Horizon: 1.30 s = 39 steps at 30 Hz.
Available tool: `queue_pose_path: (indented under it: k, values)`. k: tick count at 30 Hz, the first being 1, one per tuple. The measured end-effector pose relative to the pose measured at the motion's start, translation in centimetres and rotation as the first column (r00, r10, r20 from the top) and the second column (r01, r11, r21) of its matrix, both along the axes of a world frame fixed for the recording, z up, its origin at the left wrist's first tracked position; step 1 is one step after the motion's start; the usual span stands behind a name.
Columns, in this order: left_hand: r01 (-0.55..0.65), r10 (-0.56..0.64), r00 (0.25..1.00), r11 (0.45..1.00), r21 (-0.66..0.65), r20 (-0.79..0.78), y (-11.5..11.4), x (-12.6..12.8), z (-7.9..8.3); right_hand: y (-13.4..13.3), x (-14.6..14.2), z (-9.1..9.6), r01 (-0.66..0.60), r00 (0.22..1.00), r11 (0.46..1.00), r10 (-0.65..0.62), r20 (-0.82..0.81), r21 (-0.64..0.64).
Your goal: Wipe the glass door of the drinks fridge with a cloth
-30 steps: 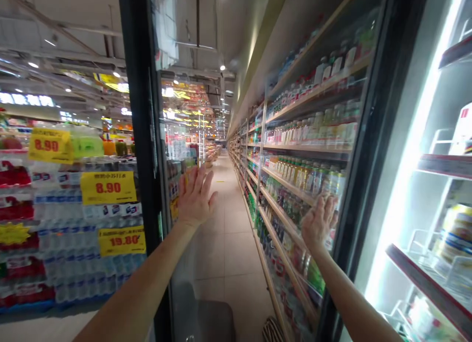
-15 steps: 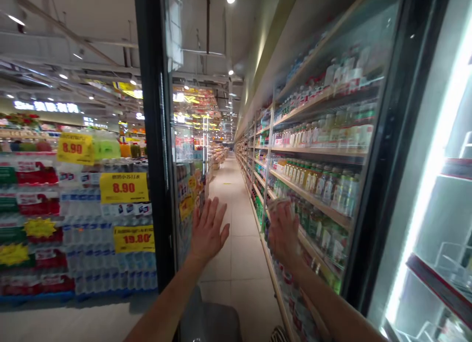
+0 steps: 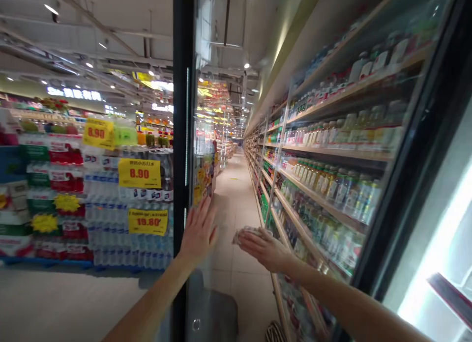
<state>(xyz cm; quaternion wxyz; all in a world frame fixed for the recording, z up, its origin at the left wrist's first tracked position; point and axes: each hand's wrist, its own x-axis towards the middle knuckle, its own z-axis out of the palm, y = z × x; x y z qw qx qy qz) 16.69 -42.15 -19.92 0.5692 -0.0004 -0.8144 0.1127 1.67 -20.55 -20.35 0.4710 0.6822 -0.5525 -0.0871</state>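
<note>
A glass cooler door with a black frame [image 3: 181,135] stands open in front of me. Near the left frame edge, my left hand [image 3: 197,234] is held flat with fingers stretched upward against the glass, holding nothing. My right hand [image 3: 266,249] presses a light, crumpled cloth [image 3: 251,230] toward the pane, low and near its middle. Most of the cloth is hidden under the fingers, which point left.
Through the pane I see shelves of bottled drinks [image 3: 334,185] and a long aisle floor [image 3: 236,194]. Stacked water packs [image 3: 110,234] with yellow price signs [image 3: 139,173] stand left. The lit cooler interior [image 3: 442,234] is at right. A dark grey object [image 3: 214,312] shows low down.
My right hand has swept the cloth left and down across the glass, and its fingers have turned leftward. The left hand stays flat by the frame. The view has shifted left.
</note>
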Motion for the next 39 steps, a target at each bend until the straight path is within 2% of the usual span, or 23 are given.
queue_pose_path:
  k: [1,2,4,6,7,9,11,13,15,17,20,22,24,26,28,30,31,33,35,36,37,39]
  values:
    - [0.009,-0.009,1.0,1.0,0.0,0.002,-0.5,0.7,-0.4,-0.5,0.2,-0.1,-0.016,1.0,0.999,0.016,0.004,0.044]
    - [0.02,-0.021,1.0,1.0,0.006,0.001,-0.8,1.3,-0.8,-1.1,0.3,0.6,-0.017,1.0,0.999,0.016,0.022,0.029]
    - [0.048,-0.047,0.999,0.998,0.037,-0.029,-1.4,2.1,-0.9,-3.0,0.5,3.7,0.012,0.997,0.994,-0.004,0.074,-0.106]
    - [0.069,-0.062,0.995,0.994,0.088,-0.077,-1.7,2.4,-0.6,-5.0,0.9,6.8,0.064,0.992,0.955,-0.029,0.125,-0.288]
    - [0.076,-0.066,0.993,0.991,0.108,-0.096,-1.8,2.4,-0.5,-5.8,1.3,7.6,0.08,0.989,0.943,-0.034,0.146,-0.323]
    - [0.085,-0.07,0.991,0.989,0.125,-0.117,-1.9,2.5,-0.3,-7.1,2.2,7.2,0.045,0.991,0.963,-0.01,0.135,-0.264]
    - [0.081,-0.067,0.991,0.989,0.124,-0.113,-1.9,2.6,-0.3,-7.7,3.1,4.8,-0.074,0.995,0.994,0.079,0.067,-0.076]
    - [0.067,-0.055,0.993,0.991,0.118,-0.102,-1.8,2.7,-0.5,-8.0,3.6,2.4,-0.183,0.983,0.98,0.183,0.01,0.084]
    - [0.06,-0.048,0.994,0.991,0.119,-0.1,-1.5,2.6,-0.3,-8.1,3.6,2.0,-0.212,0.977,0.97,0.214,-0.002,0.122]
    - [0.085,-0.068,0.989,0.988,0.132,-0.13,-1.0,2.3,0.6,-8.2,3.4,3.4,-0.153,0.988,0.987,0.152,0.024,0.046]
    - [0.164,-0.133,0.967,0.978,0.131,-0.216,-0.5,1.5,2.9,-7.8,3.2,6.1,-0.015,0.997,0.994,0.023,0.078,-0.108]
    - [0.187,-0.152,0.958,0.974,0.128,-0.244,-0.7,1.1,4.4,-7.4,3.3,7.1,-0.038,0.999,0.996,0.041,0.027,-0.079]
    - [0.19,-0.161,0.963,0.975,0.117,-0.218,-1.1,1.1,5.3,-7.3,3.4,8.1,-0.127,0.989,0.992,0.128,-0.073,0.025]
    - [0.193,-0.171,0.965,0.976,0.099,-0.198,-1.4,1.2,5.6,-7.8,3.5,10.1,-0.163,0.979,0.987,0.163,-0.124,0.015]
    - [0.215,-0.187,0.956,0.971,0.109,-0.224,-1.4,1.2,5.5,-8.7,3.7,12.9,-0.103,0.993,0.978,0.09,-0.078,-0.181]
    - [0.241,-0.198,0.943,0.961,0.138,-0.267,-1.3,1.3,5.2,-9.5,3.9,15.3,-0.011,1.0,0.927,0.014,0.007,-0.375]
    - [0.249,-0.201,0.94,0.957,0.15,-0.276,-1.2,1.3,5.1,-9.7,3.9,16.0,0.011,1.0,0.908,-0.001,0.026,-0.419]
    - [0.253,-0.206,0.94,0.955,0.153,-0.272,-1.2,1.5,5.0,-9.7,3.9,16.5,-0.032,0.999,0.936,0.023,-0.032,-0.35]
    - [0.251,-0.208,0.942,0.957,0.144,-0.263,-1.2,1.7,4.9,-9.2,3.6,16.5,-0.116,0.985,0.98,0.093,-0.145,-0.163]
    - [0.251,-0.209,0.943,0.957,0.143,-0.259,-1.3,1.7,5.0,-8.9,3.4,16.6,-0.133,0.978,0.985,0.111,-0.178,-0.114]
    - [0.253,-0.212,0.943,0.957,0.142,-0.256,-1.3,1.8,5.2,-8.5,3.2,17.1,-0.123,0.978,0.984,0.098,-0.182,-0.132]
    - [0.257,-0.213,0.941,0.955,0.147,-0.261,-1.2,1.8,5.9,-8.0,2.8,18.5,-0.039,0.995,0.944,0.007,-0.098,-0.328]
